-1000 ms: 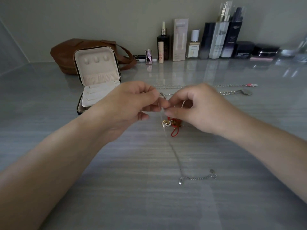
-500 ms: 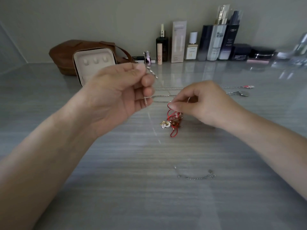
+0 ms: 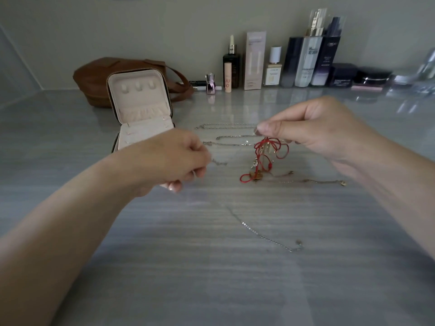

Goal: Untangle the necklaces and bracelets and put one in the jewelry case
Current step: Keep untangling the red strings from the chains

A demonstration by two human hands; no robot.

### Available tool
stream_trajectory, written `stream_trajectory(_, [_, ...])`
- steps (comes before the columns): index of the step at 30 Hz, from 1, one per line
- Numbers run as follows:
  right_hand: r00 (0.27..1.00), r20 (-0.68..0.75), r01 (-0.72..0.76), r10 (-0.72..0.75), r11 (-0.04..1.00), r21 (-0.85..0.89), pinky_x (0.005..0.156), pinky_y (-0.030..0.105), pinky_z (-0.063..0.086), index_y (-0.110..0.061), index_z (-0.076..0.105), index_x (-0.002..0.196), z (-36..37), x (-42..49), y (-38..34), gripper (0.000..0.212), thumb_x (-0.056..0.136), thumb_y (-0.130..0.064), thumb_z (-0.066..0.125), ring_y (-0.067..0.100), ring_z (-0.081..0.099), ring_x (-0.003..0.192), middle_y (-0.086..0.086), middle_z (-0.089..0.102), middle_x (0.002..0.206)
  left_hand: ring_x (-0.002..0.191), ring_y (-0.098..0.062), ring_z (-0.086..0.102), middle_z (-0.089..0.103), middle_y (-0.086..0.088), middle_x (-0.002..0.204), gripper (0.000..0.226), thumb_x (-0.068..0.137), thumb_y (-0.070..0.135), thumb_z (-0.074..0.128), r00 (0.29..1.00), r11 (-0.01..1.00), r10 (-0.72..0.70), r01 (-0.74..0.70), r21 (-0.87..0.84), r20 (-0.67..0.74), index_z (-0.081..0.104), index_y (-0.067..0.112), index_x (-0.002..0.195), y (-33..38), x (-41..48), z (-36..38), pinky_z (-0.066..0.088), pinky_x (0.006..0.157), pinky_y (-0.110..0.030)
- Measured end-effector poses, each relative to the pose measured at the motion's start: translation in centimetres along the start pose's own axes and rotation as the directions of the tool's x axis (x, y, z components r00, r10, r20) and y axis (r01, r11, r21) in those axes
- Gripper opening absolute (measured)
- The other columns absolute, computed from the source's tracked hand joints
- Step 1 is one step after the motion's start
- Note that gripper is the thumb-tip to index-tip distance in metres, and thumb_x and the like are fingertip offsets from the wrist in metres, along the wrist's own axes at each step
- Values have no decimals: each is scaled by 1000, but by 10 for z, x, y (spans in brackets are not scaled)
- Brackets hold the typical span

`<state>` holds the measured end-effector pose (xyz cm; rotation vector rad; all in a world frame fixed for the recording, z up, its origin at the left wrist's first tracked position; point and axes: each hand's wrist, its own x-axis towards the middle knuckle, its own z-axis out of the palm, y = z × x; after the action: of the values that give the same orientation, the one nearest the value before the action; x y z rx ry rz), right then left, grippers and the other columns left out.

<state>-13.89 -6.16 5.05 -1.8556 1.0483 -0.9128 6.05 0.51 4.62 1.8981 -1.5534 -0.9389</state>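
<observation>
The left hand point(image 3: 175, 161), pinching the chain point(image 3: 257, 234), has pulled it left of the red tangle point(image 3: 265, 144), which the right hand point(image 3: 317, 130) pinches aloft; chain looks nearly free

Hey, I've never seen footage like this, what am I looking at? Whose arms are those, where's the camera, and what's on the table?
No machine here: a person works with bare hands, and one camera worn on their head looks forward and down, so both arms reach in from below. The left hand pinches a thin silver chain, which seems to trail across the table toward the camera. The right hand pinches a tangle of red cord with charms, lifted, its lower end resting on the grey table. Several thin chains lie stretched out behind it, and a gold chain lies to its right. An open jewelry case stands at the left, in front of a brown bag; cosmetic bottles line the wall.
</observation>
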Motion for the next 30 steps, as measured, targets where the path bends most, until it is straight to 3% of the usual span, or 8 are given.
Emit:
stream_trajectory(5, [999,39,2,0,998,-63,62,-4,40,-28,72,71,2,-3,-3,22,55,-43,72,-18,59,68,-24,68,66,48,-7,52,59,7,55,12,82,29,66,992,959,-56,22,284,114,66,22,73,-2,-6,-7,42,43,-18])
stream_trajectory(10, [999,51,-1,4,998,-56,68,4,42,-30,72,71,6,-3,-2,27,51,-48,69,-16,59,66,-23,68,66,61,-8,57,64,11,66,16,72,41,70,968,929,204,-144,341,-146,68,26,71,0,-6,-3,45,59,-22])
stream_trajectory(13, [999,38,6,-5,999,-48,53,-2,37,-26,72,70,10,-3,-3,22,58,-44,72,-16,54,54,-22,65,56,52,-1,50,60,19,56,11,76,31,71,864,918,392,-348,188,-315,66,26,67,11,-7,17,38,50,-12])
stream_trajectory(15, [1000,26,6,-5,999,-45,50,-1,36,-24,72,68,13,-3,-4,18,63,-41,74,-14,53,50,-19,64,53,49,0,49,60,16,56,12,70,40,72,836,898,441,-411,160,-327,69,29,68,16,-7,32,35,48,-13])
stream_trajectory(18, [1000,25,-2,3,1000,-24,49,-2,36,-30,69,63,15,-4,-5,11,65,-40,74,-17,53,52,-22,63,53,46,0,47,59,12,56,23,64,51,71,861,906,420,-385,175,-285,72,29,73,15,-4,46,31,45,-14])
stream_trajectory(21, [999,31,15,-15,1000,-17,49,-2,35,-33,68,61,16,-5,-5,13,57,-45,72,-18,52,52,-24,62,52,47,2,48,62,13,56,7,71,35,75,870,917,399,-384,110,-290,72,29,70,15,0,49,35,49,-15])
stream_trajectory(24, [1000,26,16,-15,999,-33,48,-3,34,-34,67,65,15,-4,-4,9,64,-42,72,-18,50,49,-26,58,47,44,2,48,58,16,49,18,77,19,73,893,929,349,-370,-24,-285,68,28,62,14,2,48,36,46,-10])
stream_trajectory(30, [996,92,27,-8,980,-199,52,4,40,-28,70,75,2,-7,0,16,77,-43,65,-14,53,54,-21,64,58,50,-8,48,59,3,56,23,79,18,69,967,944,140,-195,-265,-211,72,26,57,18,0,45,35,43,-18])
